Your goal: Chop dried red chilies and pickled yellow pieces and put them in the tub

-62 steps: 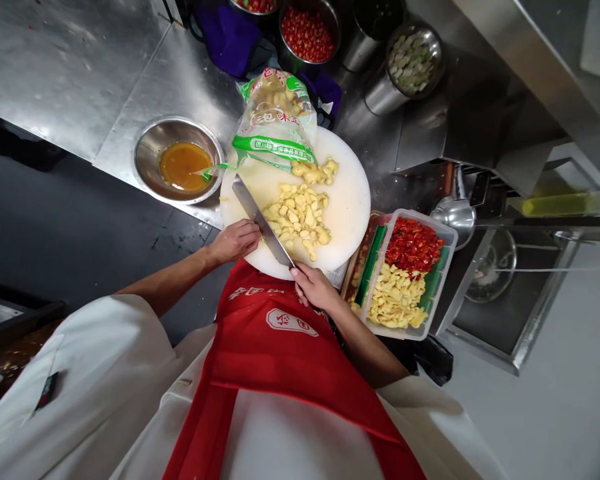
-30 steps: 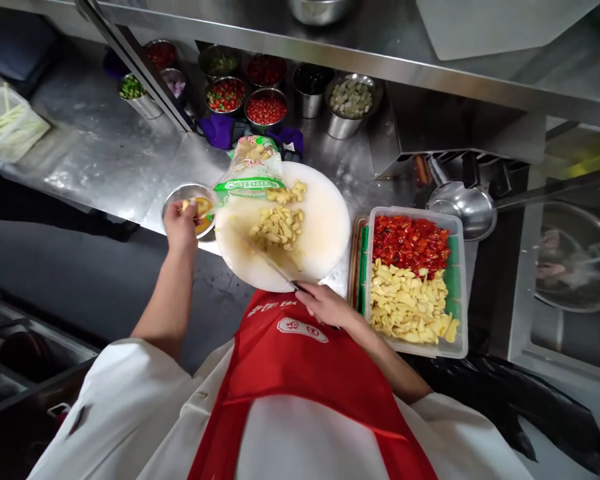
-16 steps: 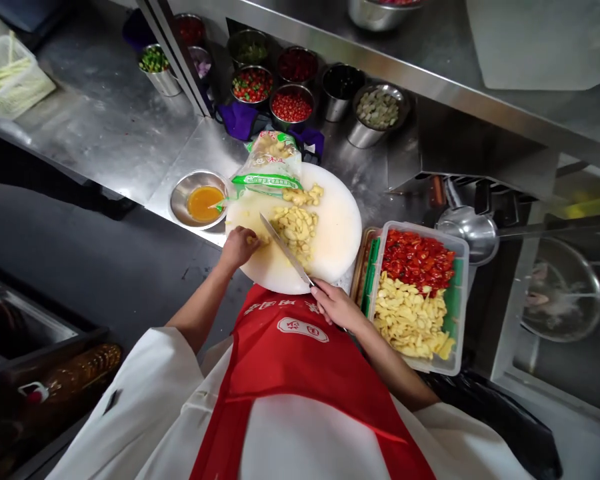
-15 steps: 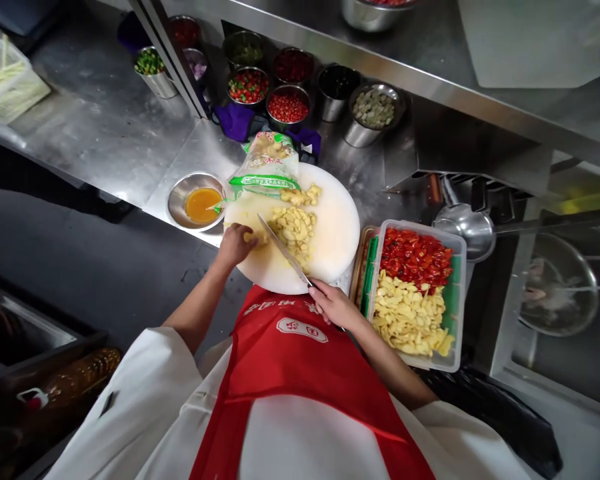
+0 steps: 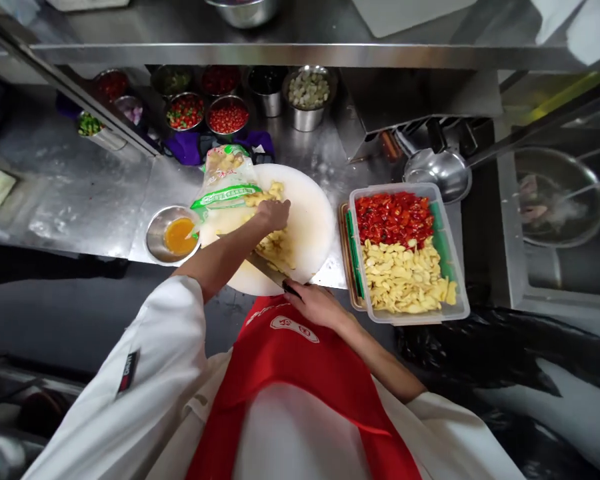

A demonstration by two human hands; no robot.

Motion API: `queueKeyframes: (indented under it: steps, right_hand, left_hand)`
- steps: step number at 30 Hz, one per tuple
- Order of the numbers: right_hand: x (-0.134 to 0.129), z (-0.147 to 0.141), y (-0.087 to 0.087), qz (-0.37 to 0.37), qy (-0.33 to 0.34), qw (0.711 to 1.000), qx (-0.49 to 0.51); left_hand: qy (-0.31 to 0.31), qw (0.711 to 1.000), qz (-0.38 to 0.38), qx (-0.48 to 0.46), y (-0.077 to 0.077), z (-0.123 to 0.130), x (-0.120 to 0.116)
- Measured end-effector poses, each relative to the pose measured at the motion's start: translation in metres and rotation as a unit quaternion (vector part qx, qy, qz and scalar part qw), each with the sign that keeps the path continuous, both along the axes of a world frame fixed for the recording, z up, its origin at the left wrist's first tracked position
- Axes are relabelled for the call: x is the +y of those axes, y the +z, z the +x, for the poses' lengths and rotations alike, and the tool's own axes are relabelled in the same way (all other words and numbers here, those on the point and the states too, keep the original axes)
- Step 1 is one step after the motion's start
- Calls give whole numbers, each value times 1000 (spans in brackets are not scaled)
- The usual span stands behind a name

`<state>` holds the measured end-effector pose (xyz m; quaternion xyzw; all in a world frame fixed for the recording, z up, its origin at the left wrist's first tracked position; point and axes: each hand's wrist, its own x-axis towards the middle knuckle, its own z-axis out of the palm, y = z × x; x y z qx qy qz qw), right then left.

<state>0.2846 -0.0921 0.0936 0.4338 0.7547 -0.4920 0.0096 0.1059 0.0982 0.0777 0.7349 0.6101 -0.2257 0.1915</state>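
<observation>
My right hand [image 5: 314,304] is closed around the handle of a kitchen knife [image 5: 267,268], whose blade lies low over the near part of a round white cutting board [image 5: 314,217]. My left hand [image 5: 274,215] reaches across the board, over sliced ginger [image 5: 279,250] and right beside whole ginger pieces [image 5: 276,191]. Its fingers point down and are mostly hidden by the back of the hand, so their grip does not show. Behind, a printed plastic bag [image 5: 226,175] with more ginger rests partly on the board's far left edge.
Left of the board stands a steel bowl [image 5: 156,235] of orange liquid. On the right, a clear plastic tub [image 5: 457,293] holds chopped red chillies and yellow slices. Several steel pots of ingredients line the back below a metal shelf [image 5: 300,55]. A ladle [image 5: 443,175] lies behind the tub.
My left hand has moved from the board's left side across to the ginger at the far middle. My right hand still holds the knife. The whole view has turned and shifted.
</observation>
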Motion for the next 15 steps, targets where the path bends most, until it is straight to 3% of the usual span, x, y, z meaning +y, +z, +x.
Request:
queueKeyframes:
  steps: [8,12,15]
  right_hand:
    - [2,2,-8,0,-8,999,37]
    - [6,5,-8,-4,17,999,30]
    - [8,7,-7,-1,27,999,29]
  left_hand:
    - [-25,998,-52,-19,-6,-41,12]
    - [-6,1000,-23,-11,-13,-34,5]
    - [-34,999,32,6,-15,-23,-4]
